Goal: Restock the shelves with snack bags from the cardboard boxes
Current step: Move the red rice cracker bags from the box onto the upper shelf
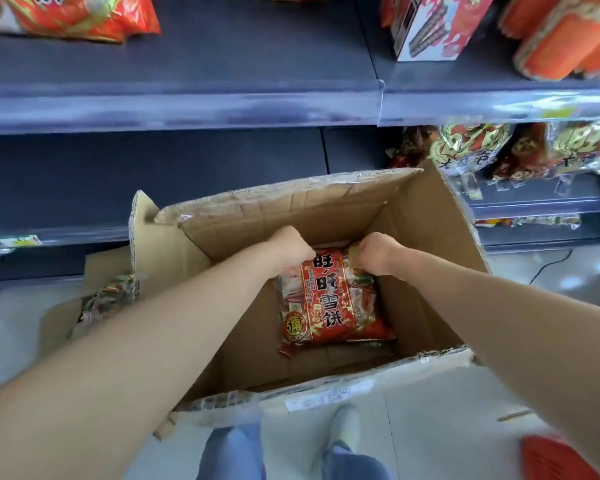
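Below the dark, largely bare shelf (153, 174), an open cardboard box (326, 209) on the floor holds a red snack bag (329, 299) near its bottom. Left hand (291, 249) and right hand (376, 252) each pinch its top edge in a closed grip; the crinkly film pack probably handles light, soft and crushable, so the sealed seam looks the safest hold.

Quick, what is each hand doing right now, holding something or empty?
Left hand: closed on the top edge of the red snack bag inside the cardboard box.
Right hand: closed on the same bag.
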Demonstrator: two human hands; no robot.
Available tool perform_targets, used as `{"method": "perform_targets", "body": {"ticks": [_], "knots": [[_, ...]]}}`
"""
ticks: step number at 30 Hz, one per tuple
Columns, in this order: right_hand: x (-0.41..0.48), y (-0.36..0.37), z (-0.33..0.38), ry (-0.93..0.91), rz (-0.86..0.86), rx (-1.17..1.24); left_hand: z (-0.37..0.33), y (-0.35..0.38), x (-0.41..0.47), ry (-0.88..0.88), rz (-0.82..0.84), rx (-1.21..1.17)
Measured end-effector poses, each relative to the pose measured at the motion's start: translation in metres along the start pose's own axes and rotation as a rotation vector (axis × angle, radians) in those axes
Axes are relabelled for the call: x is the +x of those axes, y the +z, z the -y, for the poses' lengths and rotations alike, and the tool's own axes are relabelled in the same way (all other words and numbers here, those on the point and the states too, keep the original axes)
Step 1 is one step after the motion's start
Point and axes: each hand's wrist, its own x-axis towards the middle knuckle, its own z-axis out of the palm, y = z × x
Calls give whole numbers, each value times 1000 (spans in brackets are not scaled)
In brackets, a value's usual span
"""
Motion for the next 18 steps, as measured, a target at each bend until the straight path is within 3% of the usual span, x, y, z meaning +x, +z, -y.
{"method": "perform_targets", "body": {"ticks": [9,18], "knots": [[62,59,-29,156,216,140,60,41,65,-190,-77,-12],[92,71,-50,317,353,365,69,60,90,-324,62,-139]]}}
